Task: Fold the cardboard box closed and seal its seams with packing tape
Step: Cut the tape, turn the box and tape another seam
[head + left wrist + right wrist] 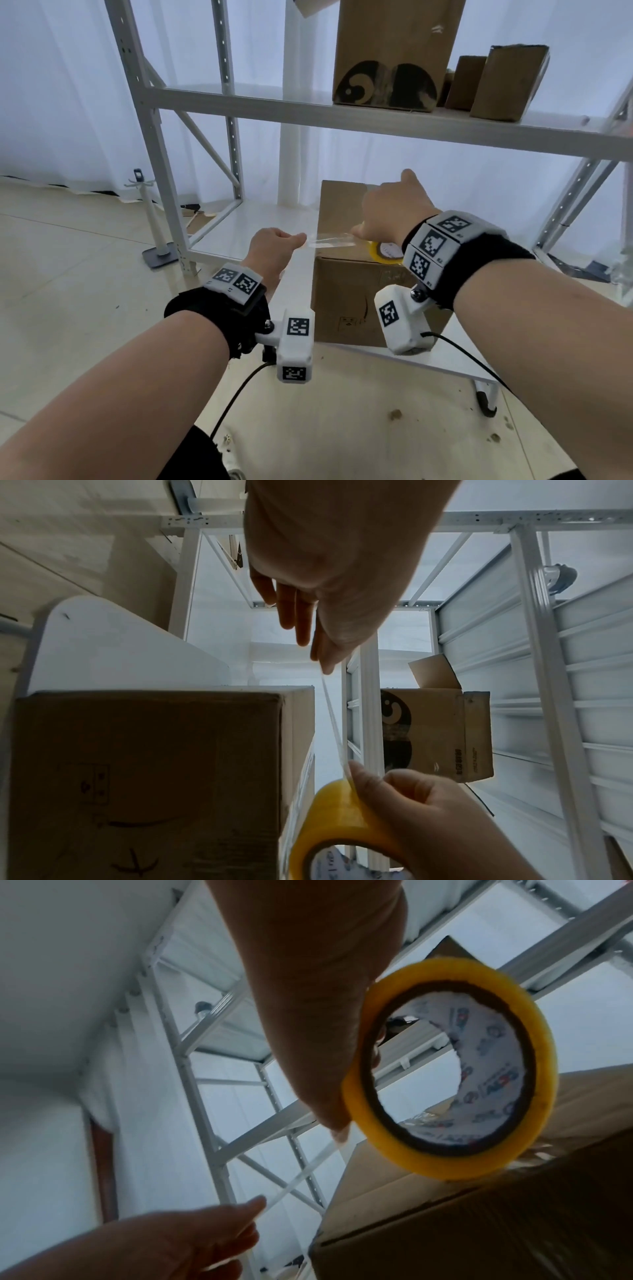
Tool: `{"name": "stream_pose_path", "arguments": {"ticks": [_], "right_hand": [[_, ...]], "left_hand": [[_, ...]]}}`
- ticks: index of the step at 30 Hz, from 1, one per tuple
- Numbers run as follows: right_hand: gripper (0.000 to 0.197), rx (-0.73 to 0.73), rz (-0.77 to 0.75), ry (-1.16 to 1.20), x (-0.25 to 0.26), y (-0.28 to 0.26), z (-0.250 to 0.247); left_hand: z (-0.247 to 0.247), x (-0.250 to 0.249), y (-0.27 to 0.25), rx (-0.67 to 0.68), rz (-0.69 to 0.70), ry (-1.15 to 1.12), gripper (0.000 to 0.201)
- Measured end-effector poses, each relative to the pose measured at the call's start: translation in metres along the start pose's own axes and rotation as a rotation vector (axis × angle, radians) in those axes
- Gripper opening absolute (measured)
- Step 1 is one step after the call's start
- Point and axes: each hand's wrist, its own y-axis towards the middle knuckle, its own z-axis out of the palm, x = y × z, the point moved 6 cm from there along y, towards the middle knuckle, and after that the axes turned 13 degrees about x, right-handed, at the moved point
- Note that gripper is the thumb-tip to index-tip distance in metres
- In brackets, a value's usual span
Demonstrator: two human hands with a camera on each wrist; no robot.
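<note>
A brown cardboard box [346, 294] stands with its flaps folded down on a low white table [442, 359]. My right hand [387, 212] grips a yellow roll of packing tape [385, 251] above the box's near top edge. A clear strip of tape [325, 240] runs taut from the roll leftwards, its free end pinched in my left hand [274, 246]. The same tape strip [334, 723] shows edge-on in the left wrist view, between my left fingers [322, 653] and the tape roll [342, 823]. In the right wrist view the tape roll [452, 1161] hangs over the box [479, 1218].
A white metal shelving rack [342, 116] stands behind the table, its shelf just above the box. On that shelf are a tall printed carton [390, 54] and smaller cartons [507, 82]. A white stand [150, 219] is on the floor to the left.
</note>
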Motion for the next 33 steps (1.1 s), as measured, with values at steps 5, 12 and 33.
{"name": "stream_pose_path", "arguments": {"ticks": [5,12,33], "right_hand": [[0.036,0.058,-0.043,-0.108,0.029,0.012,0.004],[0.009,0.002,-0.156,0.181,0.030,0.010,0.001],[0.028,0.057,-0.186,-0.126,0.072,0.027,-0.001]], "left_hand": [[-0.014,0.010,0.014,-0.054,0.045,0.101,0.022],[-0.012,0.028,0.016,-0.051,0.068,0.112,0.024],[-0.016,0.044,0.024,-0.074,0.028,0.101,0.020]]}}
